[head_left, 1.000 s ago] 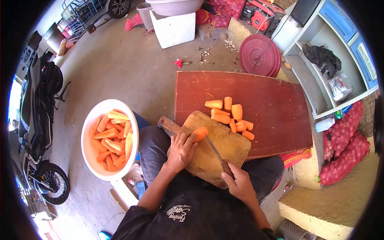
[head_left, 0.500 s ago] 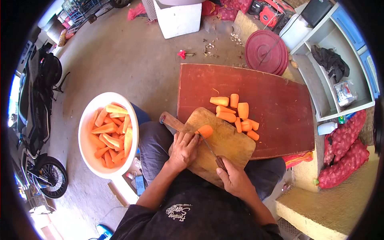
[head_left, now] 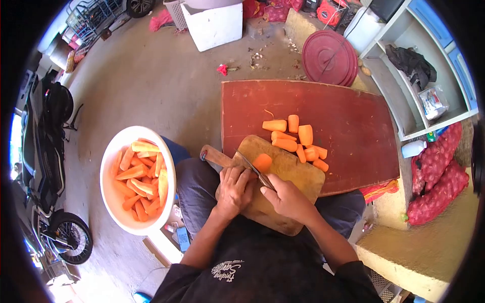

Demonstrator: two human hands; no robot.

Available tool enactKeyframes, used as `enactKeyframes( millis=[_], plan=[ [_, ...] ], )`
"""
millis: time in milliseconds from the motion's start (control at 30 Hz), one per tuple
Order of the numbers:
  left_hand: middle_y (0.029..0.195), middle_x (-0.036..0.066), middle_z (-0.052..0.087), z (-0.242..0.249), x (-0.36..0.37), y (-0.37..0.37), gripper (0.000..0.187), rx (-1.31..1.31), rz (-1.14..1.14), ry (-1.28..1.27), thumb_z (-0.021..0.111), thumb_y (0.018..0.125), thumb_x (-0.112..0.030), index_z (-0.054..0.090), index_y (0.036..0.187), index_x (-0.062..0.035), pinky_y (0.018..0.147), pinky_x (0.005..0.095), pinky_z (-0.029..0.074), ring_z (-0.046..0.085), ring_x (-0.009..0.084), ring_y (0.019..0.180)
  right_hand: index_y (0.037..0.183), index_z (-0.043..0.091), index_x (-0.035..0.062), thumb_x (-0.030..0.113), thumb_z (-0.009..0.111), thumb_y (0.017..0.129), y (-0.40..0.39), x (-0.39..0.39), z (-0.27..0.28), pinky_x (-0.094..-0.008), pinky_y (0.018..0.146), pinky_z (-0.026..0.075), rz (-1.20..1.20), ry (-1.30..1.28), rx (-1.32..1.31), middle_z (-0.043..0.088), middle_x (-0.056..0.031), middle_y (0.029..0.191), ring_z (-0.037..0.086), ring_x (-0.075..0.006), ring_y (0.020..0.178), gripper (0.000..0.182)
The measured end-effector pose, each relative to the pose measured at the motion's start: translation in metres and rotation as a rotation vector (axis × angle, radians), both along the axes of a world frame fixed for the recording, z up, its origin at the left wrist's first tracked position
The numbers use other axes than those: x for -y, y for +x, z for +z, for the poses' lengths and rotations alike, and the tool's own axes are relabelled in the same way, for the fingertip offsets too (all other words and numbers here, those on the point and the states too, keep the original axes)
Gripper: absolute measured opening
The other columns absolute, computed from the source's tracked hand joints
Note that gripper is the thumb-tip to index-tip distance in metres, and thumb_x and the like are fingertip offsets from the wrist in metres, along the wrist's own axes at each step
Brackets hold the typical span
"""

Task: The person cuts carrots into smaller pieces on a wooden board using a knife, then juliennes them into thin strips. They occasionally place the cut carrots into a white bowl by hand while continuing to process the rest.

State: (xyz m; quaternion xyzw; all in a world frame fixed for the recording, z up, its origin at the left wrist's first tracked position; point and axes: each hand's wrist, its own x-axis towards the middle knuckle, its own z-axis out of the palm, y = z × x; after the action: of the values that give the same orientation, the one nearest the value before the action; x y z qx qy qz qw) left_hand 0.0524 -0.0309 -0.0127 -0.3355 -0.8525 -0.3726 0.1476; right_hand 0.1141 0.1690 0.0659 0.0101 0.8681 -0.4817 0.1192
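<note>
On the wooden cutting board (head_left: pixel 298 184), my left hand (head_left: pixel 234 191) has its fingers curled over a carrot, most of it hidden under them. The carrot's rounded orange end (head_left: pixel 261 162) shows beyond the knife. My right hand (head_left: pixel 290 198) is closed around the handle of a knife (head_left: pixel 248 162). The blade lies across the carrot, close against my left fingertips, pointing up and left. The board's handle (head_left: pixel 218 157) sticks out to the upper left. Several cut carrot pieces (head_left: pixel 305 135) lie on the red tabletop (head_left: pixel 348 146) just past the board.
To my left stands a white bucket (head_left: pixel 172 187) full of peeled carrots. Beyond the tabletop lie a round dark-red lid (head_left: pixel 329 58) and a white box (head_left: pixel 214 28). On the right are a shelf unit (head_left: pixel 386 96) and red net sacks (head_left: pixel 438 194). A motorcycle (head_left: pixel 60 232) stands far left.
My right hand has moved up and left with the knife, whose blade now reaches further across the carrot, past my left fingertips. My left hand stays on the carrot. The view has shifted slightly.
</note>
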Motion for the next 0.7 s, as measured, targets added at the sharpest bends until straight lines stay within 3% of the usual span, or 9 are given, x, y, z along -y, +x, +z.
enactKeyframes(
  millis=[67, 167, 233, 333, 533, 700],
  plan=[
    [0.119, 0.016, 0.067, 0.007, -0.002, -0.001, 0.055, 0.025, 0.023, -0.043, 0.085, 0.087, -0.009, 0.067, 0.138, -0.0018, 0.099, 0.0501, 0.050, 0.065, 0.0394, 0.110, 0.125, 0.064, -0.0034, 0.023, 0.067, 0.109, 0.008, -0.007, 0.006, -0.0444, 0.075, 0.055, -0.047, -0.137, -0.015, 0.069, -0.0221, 0.087, 0.070, -0.0338, 0.078, 0.031],
    [0.124, 0.016, 0.065, 0.014, -0.009, -0.002, 0.060, 0.077, 0.008, -0.186, 0.082, 0.094, -0.022, 0.060, 0.147, -0.0029, 0.101, 0.0499, 0.050, 0.063, 0.0390, 0.114, 0.139, 0.063, -0.0044, 0.021, 0.068, 0.108, 0.034, -0.020, 0.018, -0.0428, 0.082, 0.057, -0.156, -0.124, -0.054, 0.072, -0.0218, 0.092, 0.074, -0.0358, 0.085, 0.040],
    [0.124, 0.016, 0.064, 0.012, -0.016, -0.013, 0.061, 0.058, -0.045, -0.294, 0.079, 0.098, -0.028, 0.057, 0.150, -0.0032, 0.100, 0.0491, 0.051, 0.063, 0.0382, 0.115, 0.139, 0.064, -0.0046, 0.017, 0.069, 0.108, 0.053, -0.030, 0.021, -0.0412, 0.083, 0.058, -0.196, -0.079, -0.127, 0.072, -0.0210, 0.093, 0.075, -0.0337, 0.086, 0.038],
    [0.120, 0.017, 0.064, 0.013, -0.031, -0.025, 0.057, -0.024, -0.102, -0.373, 0.075, 0.102, -0.028, 0.058, 0.149, -0.0025, 0.098, 0.0483, 0.052, 0.064, 0.0374, 0.113, 0.139, 0.064, -0.0047, 0.014, 0.069, 0.107, 0.086, -0.041, 0.025, -0.0389, 0.084, 0.058, -0.322, -0.069, -0.081, 0.074, -0.0206, 0.098, 0.075, -0.0306, 0.087, 0.037],
    [0.115, 0.017, 0.062, 0.015, -0.077, -0.052, 0.058, -0.141, -0.228, -0.219, 0.073, 0.103, -0.027, 0.056, 0.154, -0.0036, 0.094, 0.0490, 0.051, 0.061, 0.0357, 0.107, 0.142, 0.064, -0.0050, 0.014, 0.069, 0.108, 0.133, -0.052, 0.016, -0.0365, 0.089, 0.058, -0.487, -0.133, -0.047, 0.077, -0.0207, 0.105, 0.076, -0.0242, 0.095, 0.039],
    [0.128, 0.019, 0.064, 0.041, -0.109, -0.090, 0.057, -0.224, -0.266, -0.128, 0.079, 0.097, -0.014, 0.060, 0.150, -0.0069, 0.097, 0.0521, 0.050, 0.063, 0.0383, 0.112, 0.144, 0.064, -0.0042, 0.013, 0.069, 0.108, 0.140, -0.051, 0.011, -0.0359, 0.091, 0.058, -0.475, -0.122, -0.074, 0.079, -0.0215, 0.109, 0.078, -0.0238, 0.101, 0.040]
  ],
)
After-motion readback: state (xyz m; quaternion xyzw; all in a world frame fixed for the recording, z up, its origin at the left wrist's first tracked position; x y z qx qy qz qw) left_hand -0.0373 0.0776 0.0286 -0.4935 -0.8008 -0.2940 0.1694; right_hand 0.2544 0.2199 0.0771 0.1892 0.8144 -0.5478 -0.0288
